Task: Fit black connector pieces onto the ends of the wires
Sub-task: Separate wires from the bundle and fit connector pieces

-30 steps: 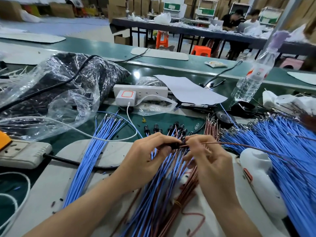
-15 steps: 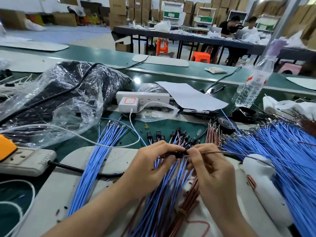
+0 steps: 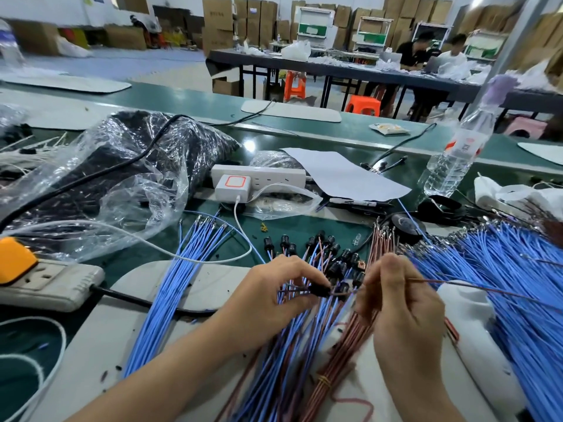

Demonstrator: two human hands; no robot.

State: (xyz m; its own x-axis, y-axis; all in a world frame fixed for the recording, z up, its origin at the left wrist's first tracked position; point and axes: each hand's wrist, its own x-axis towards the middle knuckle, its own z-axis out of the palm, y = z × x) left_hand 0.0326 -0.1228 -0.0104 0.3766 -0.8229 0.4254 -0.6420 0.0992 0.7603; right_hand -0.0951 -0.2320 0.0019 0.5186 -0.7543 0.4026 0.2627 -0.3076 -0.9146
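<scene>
Found L hand (image 3: 271, 295) coming in from lower left, forearm bare, back of hand up, fingers curled in, thumb + forefinger tips pinching black connector (image 3: 320, 290). Found R hand (image 3: 405, 312) rising from bottom edge, back of hand toward camera, fingers bunched + curled, tips pinching brown wire (image 3: 487, 288) near its end. Saw rest of that wire run off to the right, over a white plastic object (image 3: 466, 324). Spotted wire tip just beside connector, at centre, between the two hands. Couldn't tell if seated in it: too small + blurred. Noted both hands low over mixed blue/brown wire bundle (image 3: 304, 345) lying on pale mat (image 3: 207, 287). Saw fitted connectors (image 3: 323, 248) clustered just beyond the fingertips, loose blue wires (image 3: 170, 284) fanned at left, bigger blue wire heap (image 3: 524, 284) at right. Noted clear bag of black parts (image 3: 131, 166) at back left, white power strip (image 3: 262, 173) w/ charger behind the cluster, paper sheet (image 3: 344, 175) + water bottle (image 3: 457, 159) further right, grey extension block (image 3: 51, 284) at left edge.
</scene>
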